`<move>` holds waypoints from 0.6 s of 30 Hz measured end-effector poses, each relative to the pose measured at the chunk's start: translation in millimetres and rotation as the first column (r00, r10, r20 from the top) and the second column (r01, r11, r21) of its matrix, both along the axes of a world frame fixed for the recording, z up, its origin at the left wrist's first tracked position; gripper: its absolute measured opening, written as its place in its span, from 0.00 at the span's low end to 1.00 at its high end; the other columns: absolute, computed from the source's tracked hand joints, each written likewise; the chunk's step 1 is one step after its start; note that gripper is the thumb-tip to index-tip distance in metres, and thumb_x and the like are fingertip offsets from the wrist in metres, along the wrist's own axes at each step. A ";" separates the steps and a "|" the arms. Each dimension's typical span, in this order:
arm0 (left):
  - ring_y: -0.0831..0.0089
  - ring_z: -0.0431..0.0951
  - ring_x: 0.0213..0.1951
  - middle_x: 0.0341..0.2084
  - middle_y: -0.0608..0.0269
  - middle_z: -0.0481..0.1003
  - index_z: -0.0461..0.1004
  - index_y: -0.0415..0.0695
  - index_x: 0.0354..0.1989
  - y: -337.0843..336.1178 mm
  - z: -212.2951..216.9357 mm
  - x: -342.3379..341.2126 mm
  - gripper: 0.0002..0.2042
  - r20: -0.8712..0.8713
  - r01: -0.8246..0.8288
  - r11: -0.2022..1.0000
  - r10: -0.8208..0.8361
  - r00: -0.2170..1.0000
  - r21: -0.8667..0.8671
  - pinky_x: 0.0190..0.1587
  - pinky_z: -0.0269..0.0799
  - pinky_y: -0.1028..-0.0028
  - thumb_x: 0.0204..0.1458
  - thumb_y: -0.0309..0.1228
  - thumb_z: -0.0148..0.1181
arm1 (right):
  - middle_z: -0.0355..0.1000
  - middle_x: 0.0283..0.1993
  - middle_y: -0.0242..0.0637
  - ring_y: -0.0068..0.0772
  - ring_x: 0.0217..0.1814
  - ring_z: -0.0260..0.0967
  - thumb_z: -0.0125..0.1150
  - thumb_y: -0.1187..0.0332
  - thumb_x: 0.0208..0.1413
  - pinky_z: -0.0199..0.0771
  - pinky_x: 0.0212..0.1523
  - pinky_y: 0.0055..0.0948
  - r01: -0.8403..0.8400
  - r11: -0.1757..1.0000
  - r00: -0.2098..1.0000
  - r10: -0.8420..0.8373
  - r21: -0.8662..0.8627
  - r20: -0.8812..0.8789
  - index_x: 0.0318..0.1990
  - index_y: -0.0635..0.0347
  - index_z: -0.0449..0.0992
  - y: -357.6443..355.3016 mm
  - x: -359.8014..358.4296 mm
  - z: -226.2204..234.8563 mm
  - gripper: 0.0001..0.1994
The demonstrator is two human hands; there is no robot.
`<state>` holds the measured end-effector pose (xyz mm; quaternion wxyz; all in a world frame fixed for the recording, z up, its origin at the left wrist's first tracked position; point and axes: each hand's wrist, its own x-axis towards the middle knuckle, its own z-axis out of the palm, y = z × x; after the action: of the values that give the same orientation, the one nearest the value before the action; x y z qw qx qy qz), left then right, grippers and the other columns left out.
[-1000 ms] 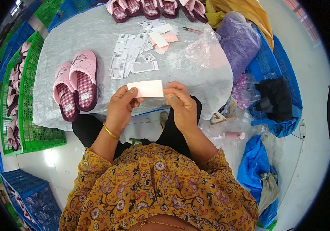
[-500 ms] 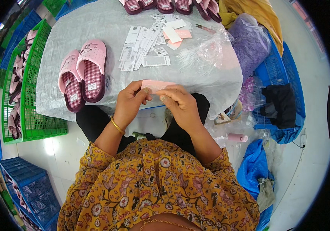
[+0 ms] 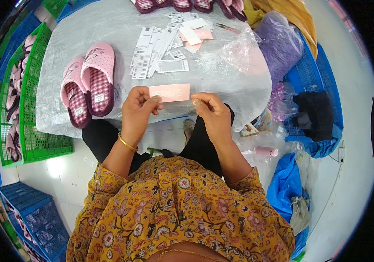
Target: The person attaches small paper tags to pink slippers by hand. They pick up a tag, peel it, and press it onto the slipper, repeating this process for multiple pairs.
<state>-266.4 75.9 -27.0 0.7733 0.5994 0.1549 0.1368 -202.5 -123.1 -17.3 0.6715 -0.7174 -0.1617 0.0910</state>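
The pink card (image 3: 170,92) pinched between the left hand (image 3: 137,109) and the right hand (image 3: 211,114) looks like thin matt paper, flat and smooth. The table (image 3: 222,87) wears a clear plastic sheet, glossy and finely crinkled. At ten o'clock from the card, the pink slippers (image 3: 88,83) look like soft cloth, with a dotted upper and a checked woven insole. At twelve o'clock, the white tags (image 3: 156,56) are matt printed paper. At two o'clock, the purple bag (image 3: 280,43) is thin, shiny, wrinkled plastic. At nine o'clock, the green crate (image 3: 30,131) is hard, smooth plastic mesh. The bangle (image 3: 127,143) on the left wrist gleams like polished metal.
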 end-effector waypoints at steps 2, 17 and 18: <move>0.79 0.77 0.28 0.28 0.64 0.74 0.67 0.41 0.38 -1.1 -0.8 1.1 0.07 0.008 -0.012 0.999 0.013 1.000 -0.041 0.28 0.70 0.81 0.55 0.22 0.59 | 0.73 0.35 0.30 0.16 0.35 0.65 0.64 0.73 0.56 0.66 0.35 0.18 0.022 0.995 0.979 -0.002 0.095 -0.204 0.45 0.64 0.76 -6.0 0.4 -1.7 0.10; 0.78 0.77 0.30 0.31 0.61 0.76 0.67 0.40 0.41 -10.2 -7.8 0.7 0.07 0.054 0.076 0.996 -0.074 0.996 -0.038 0.31 0.71 0.80 0.56 0.20 0.57 | 0.70 0.31 0.26 0.14 0.27 0.55 0.64 0.73 0.56 0.53 0.27 0.16 -0.011 0.963 0.887 0.135 0.271 -0.442 0.43 0.65 0.75 -7.0 10.7 -17.9 0.09; 0.77 0.77 0.30 0.30 0.61 0.76 0.66 0.41 0.40 -11.3 -7.3 0.9 0.07 0.054 0.079 0.996 -0.077 0.996 -0.034 0.30 0.71 0.80 0.56 0.20 0.57 | 0.69 0.31 0.25 0.14 0.26 0.55 0.64 0.74 0.56 0.53 0.27 0.17 -0.003 0.964 0.886 0.126 0.267 -0.446 0.43 0.65 0.75 -7.7 10.7 -19.0 0.09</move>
<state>-265.5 64.6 -34.4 0.7926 0.5870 0.1136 0.1193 -191.8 -130.7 -36.3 0.7750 -0.5758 -0.0329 0.2584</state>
